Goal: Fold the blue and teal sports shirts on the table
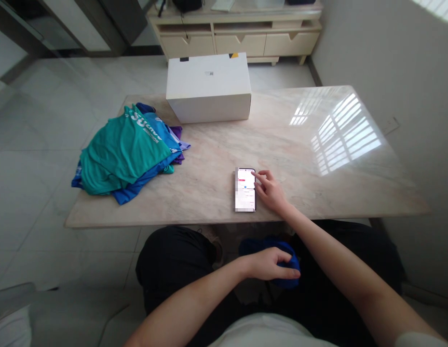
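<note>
A smartphone with a lit white screen lies flat near the front edge of the marble table. My right hand is over its right side, holding nothing. The index fingertip reaches the upper part of the screen, and the other fingers are apart. Below the table edge, my left hand is closed around a blue cloth between my legs. Part of that cloth is hidden behind the hand. On the table's left side lies a loose pile of clothes, with a green shirt with white lettering on top.
A closed white box stands at the back edge of the marble table. Beneath the green shirt show blue fabric and purple fabric. Beyond the table is a cream cabinet with drawers. A wall rises on the right.
</note>
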`<state>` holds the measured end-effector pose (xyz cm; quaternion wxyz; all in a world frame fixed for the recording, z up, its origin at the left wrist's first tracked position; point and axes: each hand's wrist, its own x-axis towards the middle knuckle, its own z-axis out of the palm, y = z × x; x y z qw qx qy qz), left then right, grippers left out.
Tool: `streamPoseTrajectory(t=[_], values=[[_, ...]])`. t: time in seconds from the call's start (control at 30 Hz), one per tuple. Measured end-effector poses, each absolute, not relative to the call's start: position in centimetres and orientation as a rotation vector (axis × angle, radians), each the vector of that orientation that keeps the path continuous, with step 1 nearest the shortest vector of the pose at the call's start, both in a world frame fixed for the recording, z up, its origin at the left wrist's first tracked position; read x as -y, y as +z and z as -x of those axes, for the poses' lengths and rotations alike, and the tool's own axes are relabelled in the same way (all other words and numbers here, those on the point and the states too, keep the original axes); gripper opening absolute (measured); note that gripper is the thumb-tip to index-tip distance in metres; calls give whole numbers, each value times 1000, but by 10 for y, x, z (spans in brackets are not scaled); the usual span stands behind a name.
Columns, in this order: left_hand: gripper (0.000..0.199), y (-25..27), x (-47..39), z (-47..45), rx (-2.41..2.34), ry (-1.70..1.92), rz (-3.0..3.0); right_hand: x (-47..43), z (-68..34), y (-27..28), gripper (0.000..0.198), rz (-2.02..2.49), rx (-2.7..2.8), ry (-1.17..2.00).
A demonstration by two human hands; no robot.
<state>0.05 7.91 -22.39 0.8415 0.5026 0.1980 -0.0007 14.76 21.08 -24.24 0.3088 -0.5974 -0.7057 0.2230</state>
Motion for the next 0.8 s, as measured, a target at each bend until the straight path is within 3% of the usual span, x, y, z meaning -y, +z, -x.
streamPoseTrajectory(t=[0.5, 0.8], values=[[64, -222, -81, -1, -403, 25, -1103, -205, -136, -228, 44, 1581, 2198, 379], [66, -223, -84, 0, -432, 30, -1102, -210, -143, -227, 41, 1654, 2038, 387]])
